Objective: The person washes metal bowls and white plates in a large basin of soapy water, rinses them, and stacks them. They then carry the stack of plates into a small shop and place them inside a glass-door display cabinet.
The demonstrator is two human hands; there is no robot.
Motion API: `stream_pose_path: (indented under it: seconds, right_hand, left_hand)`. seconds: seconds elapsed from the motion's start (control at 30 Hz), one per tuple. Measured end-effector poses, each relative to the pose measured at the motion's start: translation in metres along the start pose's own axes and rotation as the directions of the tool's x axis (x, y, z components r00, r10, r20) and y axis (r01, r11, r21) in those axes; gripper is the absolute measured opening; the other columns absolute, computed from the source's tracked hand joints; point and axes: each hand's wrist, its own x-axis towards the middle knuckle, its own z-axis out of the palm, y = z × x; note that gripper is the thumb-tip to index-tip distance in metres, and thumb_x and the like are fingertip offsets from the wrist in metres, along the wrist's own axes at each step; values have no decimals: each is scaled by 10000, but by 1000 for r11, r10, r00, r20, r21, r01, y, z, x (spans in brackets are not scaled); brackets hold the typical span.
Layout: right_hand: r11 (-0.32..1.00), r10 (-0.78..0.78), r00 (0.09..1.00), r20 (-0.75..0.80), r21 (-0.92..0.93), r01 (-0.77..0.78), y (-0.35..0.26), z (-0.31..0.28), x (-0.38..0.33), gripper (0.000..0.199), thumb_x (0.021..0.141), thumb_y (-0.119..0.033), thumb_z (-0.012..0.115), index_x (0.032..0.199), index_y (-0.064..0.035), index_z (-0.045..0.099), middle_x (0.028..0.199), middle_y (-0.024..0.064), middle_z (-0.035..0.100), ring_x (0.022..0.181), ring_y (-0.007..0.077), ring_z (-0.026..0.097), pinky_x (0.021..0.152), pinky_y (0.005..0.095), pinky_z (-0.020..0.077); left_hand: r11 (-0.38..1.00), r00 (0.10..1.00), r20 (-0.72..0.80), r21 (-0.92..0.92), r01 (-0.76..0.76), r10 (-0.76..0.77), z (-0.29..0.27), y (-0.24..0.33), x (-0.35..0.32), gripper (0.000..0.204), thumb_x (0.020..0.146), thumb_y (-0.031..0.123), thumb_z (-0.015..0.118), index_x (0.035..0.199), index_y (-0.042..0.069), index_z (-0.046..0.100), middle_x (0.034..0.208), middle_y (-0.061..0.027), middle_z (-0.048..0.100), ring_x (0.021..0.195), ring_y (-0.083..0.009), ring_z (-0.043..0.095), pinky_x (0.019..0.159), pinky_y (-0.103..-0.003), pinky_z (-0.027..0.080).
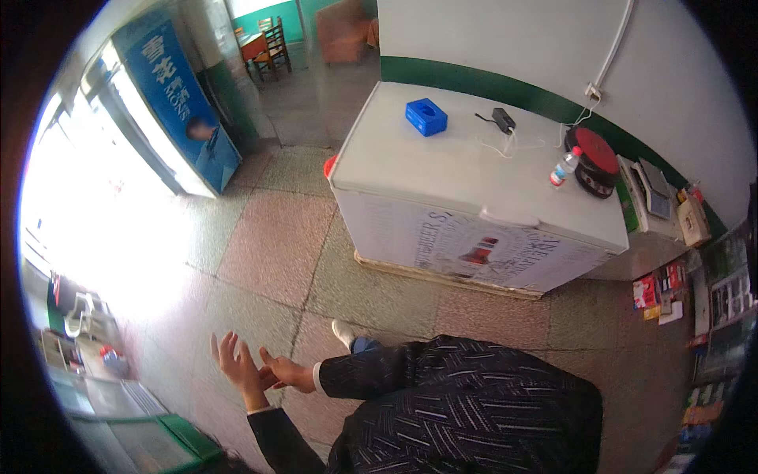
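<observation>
In front of my body, low in the view, both hands are raised side by side. My left hand has its fingers stretched up and spread, with nothing in them. Close beside its wrist is my right hand, reaching in from the right with thumb and fingers apart. Its fingertips are partly hidden behind the left hand, and I cannot tell whether the two touch. Dark sleeves cover both arms, with light cuffs showing. A white shoe and a bit of blue trouser leg show beyond the right forearm.
A white chest freezer stands ahead, bearing a blue box, a black adapter, a plastic bottle and a red-black round container. Shelved packages line the right. A green-edged case is at lower left, a blue upright cabinet beyond.
</observation>
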Motion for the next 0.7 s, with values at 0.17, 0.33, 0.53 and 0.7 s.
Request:
stream_pose_path:
  seconds: [0.17, 0.33, 0.53, 0.7]
  right_hand:
    - [853, -171, 977, -124, -515, 84, -55, -74, 254, 560, 1022, -355, 577, 1405, 51, 532, 1319, 244, 644, 1229, 345, 623, 1066, 441, 462]
    - [-243, -395, 916, -73, -953, -181, -68, -141, 425, 633, 916, -582, 604, 1324, -99, 642, 1399, 214, 579, 1312, 411, 522, 1071, 584, 406]
    - [-204, 463, 756, -464, -885, -418, -31, -306, 560, 491, 949, -454, 564, 1138, -40, 747, 1186, 213, 707, 1132, 399, 652, 963, 453, 520]
    - [-166, 611, 388, -690, -591, -790, -71, -331, 576, 516, 928, -567, 647, 1006, -83, 807, 1078, 157, 743, 1059, 275, 663, 938, 434, 499]
  left_hand:
    - [840, 886, 84, 368, 399, -457, -51, -232, 79, 319, 922, 38, 638, 1238, -2, 618, 1371, -193, 545, 1156, -292, 624, 792, -367, 579]
    - [-282, -210, 342, -176, 943, -916, -156, -346, -23, 218, 961, 157, 609, 1112, 4, 644, 914, -150, 642, 798, -265, 655, 719, -396, 578]
    - [-301, -172, 374, -319, 899, -911, -220, -370, -102, 244, 986, 237, 607, 1126, 37, 597, 888, -142, 590, 750, -309, 646, 684, -453, 580]
    - [-442, -302, 323, -630, 639, -897, -222, -426, -11, 176, 976, 241, 613, 1037, 77, 593, 822, -115, 565, 667, -295, 600, 636, -458, 572]
